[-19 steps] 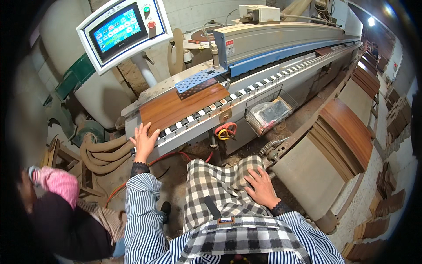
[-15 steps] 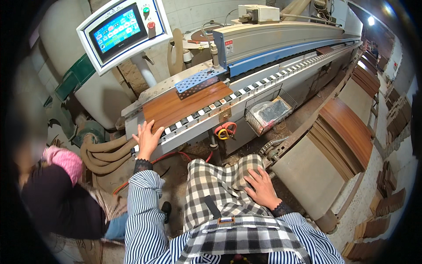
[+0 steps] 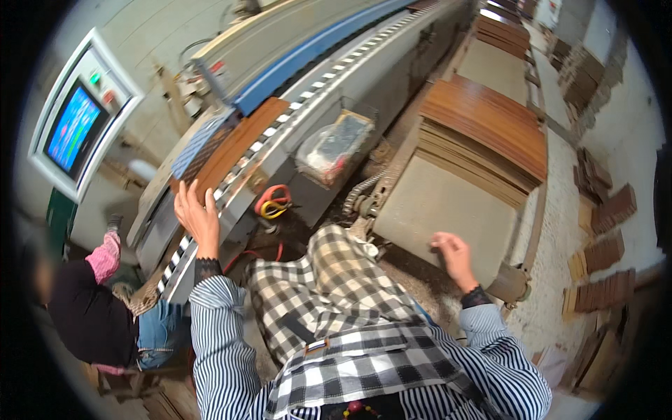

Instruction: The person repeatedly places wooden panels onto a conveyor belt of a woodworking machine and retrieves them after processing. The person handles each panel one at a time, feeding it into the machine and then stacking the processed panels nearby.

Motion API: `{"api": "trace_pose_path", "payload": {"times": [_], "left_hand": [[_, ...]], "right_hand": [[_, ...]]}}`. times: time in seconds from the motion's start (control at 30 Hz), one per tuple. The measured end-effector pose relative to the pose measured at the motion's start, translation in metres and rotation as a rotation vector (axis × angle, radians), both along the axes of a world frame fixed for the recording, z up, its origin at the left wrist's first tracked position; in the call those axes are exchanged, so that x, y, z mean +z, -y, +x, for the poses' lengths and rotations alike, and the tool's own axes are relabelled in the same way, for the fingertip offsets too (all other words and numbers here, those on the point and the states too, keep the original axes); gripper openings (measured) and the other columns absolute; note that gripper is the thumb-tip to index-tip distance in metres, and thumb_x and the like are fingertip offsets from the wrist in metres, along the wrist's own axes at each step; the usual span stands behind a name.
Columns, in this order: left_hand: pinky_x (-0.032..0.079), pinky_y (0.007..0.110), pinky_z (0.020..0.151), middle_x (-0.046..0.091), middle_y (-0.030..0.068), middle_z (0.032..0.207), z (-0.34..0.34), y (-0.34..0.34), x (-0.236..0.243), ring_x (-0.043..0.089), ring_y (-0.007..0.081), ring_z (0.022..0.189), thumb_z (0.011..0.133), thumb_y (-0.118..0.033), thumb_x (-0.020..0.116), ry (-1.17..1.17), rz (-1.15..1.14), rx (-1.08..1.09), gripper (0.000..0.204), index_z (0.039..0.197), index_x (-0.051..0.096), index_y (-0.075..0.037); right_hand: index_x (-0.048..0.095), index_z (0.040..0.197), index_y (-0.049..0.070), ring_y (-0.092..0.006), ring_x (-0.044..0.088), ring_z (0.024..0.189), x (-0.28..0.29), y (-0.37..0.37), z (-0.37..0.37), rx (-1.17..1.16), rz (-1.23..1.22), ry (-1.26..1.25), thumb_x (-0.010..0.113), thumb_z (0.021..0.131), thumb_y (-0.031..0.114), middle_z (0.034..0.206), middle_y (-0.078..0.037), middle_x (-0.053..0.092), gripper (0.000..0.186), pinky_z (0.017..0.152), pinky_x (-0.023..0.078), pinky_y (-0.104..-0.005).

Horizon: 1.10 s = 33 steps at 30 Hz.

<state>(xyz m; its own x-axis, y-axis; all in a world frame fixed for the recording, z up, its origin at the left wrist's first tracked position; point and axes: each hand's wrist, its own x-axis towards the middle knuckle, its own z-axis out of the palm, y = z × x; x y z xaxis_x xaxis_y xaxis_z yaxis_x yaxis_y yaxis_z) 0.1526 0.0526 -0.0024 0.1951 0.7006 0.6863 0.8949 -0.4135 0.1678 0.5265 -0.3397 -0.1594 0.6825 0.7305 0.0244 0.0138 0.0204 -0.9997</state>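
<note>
My left hand (image 3: 198, 218) is at the near end of a brown wood-grain board (image 3: 241, 140) on the edge-banding machine (image 3: 308, 108). Its fingers are spread, with the tips at the board's end; contact is hard to tell. A perforated blue plate (image 3: 201, 145) lies along the board's far side. My right hand (image 3: 456, 260) hovers over the grey belt (image 3: 448, 203) of a low conveyor, fingers loosely bent and a little blurred, with nothing seen in it. Beyond it on the belt is a stack of wood-grain boards (image 3: 483, 126).
A control screen (image 3: 73, 126) stands at left. Another person (image 3: 91, 308) in dark clothes is close on the left. A wire basket (image 3: 336, 147) and red and yellow-handled scissors (image 3: 273, 203) hang on the machine's side. More boards (image 3: 598, 255) lean along the right wall.
My view has turned to the right. My right hand has lifted off my checked apron and moved out over the conveyor belt. The board has moved further along the machine.
</note>
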Motion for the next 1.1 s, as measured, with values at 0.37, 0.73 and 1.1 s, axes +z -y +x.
{"api": "trace_pose_path", "payload": {"times": [0.37, 0.73, 1.1], "left_hand": [[0.048, 0.028, 0.087, 0.063, 0.0049, 0.114, 0.287, 0.092, -0.101, 0.06, 0.0136, 0.101, 0.095, -0.017, 0.06, 0.484, -1.464, -0.861, 0.045, 0.136, 0.047, -0.002], [0.053, 0.029, 0.077, 0.012, 0.0112, 0.16, 0.44, 0.09, -0.152, 0.054, 0.0188, 0.116, 0.09, -0.005, 0.06, 0.603, -1.845, -0.825, 0.081, 0.154, 0.01, -0.011], [0.055, 0.027, 0.066, 0.037, 0.0115, 0.134, 0.455, 0.084, -0.184, 0.062, 0.0146, 0.081, 0.084, 0.007, 0.057, 0.774, -1.891, -0.883, 0.087, 0.155, 0.013, -0.016]], "right_hand": [[0.06, 0.112, 0.003, -0.0107, 0.058, 0.071, -0.025, 0.104, 0.276, -0.772, 0.06, -0.212, 0.049, 0.097, 0.019, 0.088, -0.005, 0.065, 0.024, 0.061, 0.048, -0.0255], [0.067, 0.108, 0.003, -0.0357, 0.056, 0.111, -0.169, 0.199, 0.402, 0.261, -1.969, 0.961, 0.052, 0.09, 0.018, 0.122, -0.014, 0.063, 0.027, 0.095, 0.046, -0.0394], [0.065, 0.112, 0.002, -0.0326, 0.056, 0.113, -0.158, 0.157, 0.383, -0.004, -2.126, 0.682, 0.05, 0.092, 0.021, 0.124, -0.013, 0.061, 0.031, 0.097, 0.044, -0.0384]]}}
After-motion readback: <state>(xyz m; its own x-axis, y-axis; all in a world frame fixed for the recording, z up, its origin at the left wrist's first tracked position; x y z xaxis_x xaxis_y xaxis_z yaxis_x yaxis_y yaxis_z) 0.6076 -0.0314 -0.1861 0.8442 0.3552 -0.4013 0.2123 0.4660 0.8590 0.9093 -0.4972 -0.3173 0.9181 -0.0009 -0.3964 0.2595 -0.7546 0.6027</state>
